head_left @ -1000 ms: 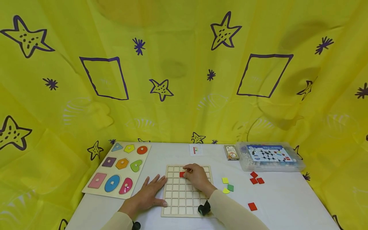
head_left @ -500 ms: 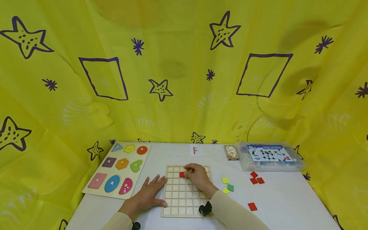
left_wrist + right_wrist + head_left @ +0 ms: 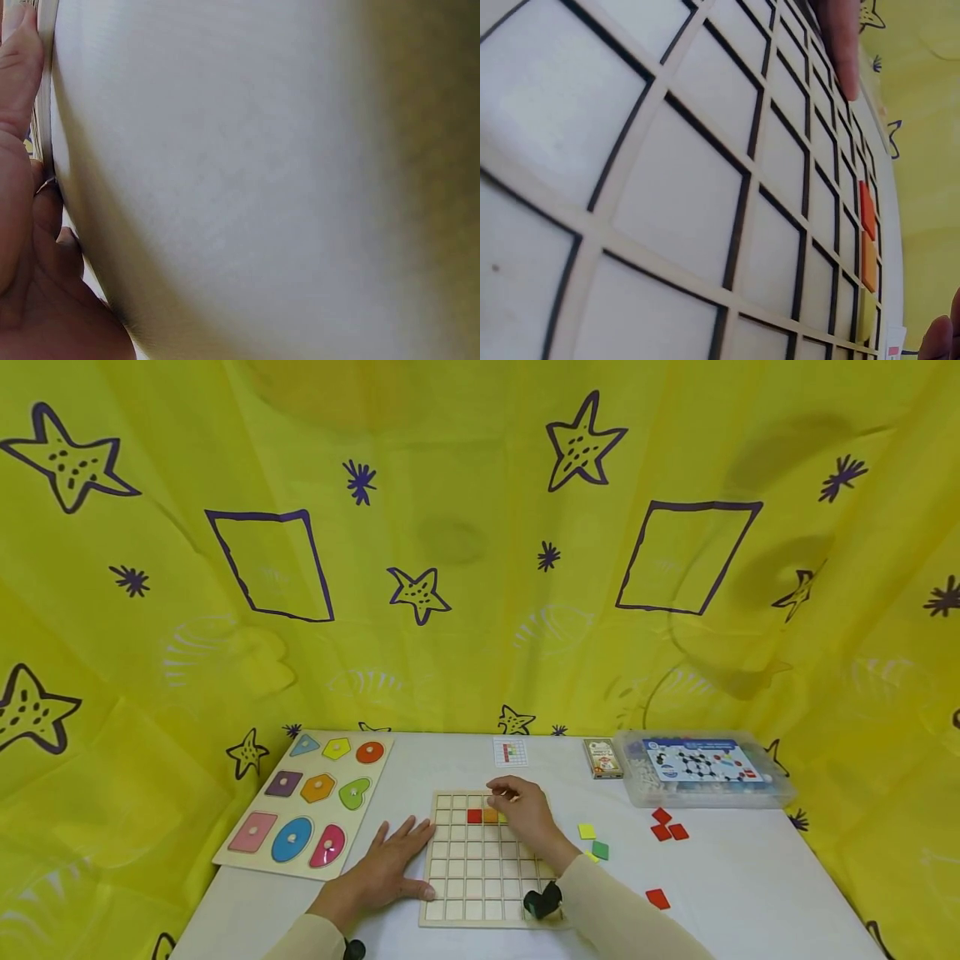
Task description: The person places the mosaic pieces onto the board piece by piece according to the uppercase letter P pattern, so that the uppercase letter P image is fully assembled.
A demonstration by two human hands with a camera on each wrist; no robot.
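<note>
A wooden grid board (image 3: pixel 457 910) lies on the white table. In its second row from the top sit a red tile (image 3: pixel 475 816), an orange tile (image 3: pixel 491 816) and a yellow tile (image 3: pixel 502 817), side by side; the yellow one is partly covered by my right hand (image 3: pixel 528 817). That hand hovers just over these tiles, fingers loosely bent, with nothing visible in them. In the right wrist view its fingertips (image 3: pixel 939 341) appear at the lower right, apart from the orange tile (image 3: pixel 868 262). My left hand (image 3: pixel 386 867) rests with spread fingers at the board's left edge, its thumb touching the frame.
Loose yellow (image 3: pixel 587 832) and green tiles (image 3: pixel 601 850) lie right of the board, with several red tiles (image 3: pixel 678 832) farther right. A pattern card (image 3: pixel 511 752), a small card box (image 3: pixel 603 757) and a clear plastic case (image 3: pixel 705 768) stand behind. A shape puzzle (image 3: pixel 315 818) lies left.
My right hand has lifted and shifted slightly right, uncovering the orange tile beside the red one and part of the yellow tile. My left hand has stayed in place.
</note>
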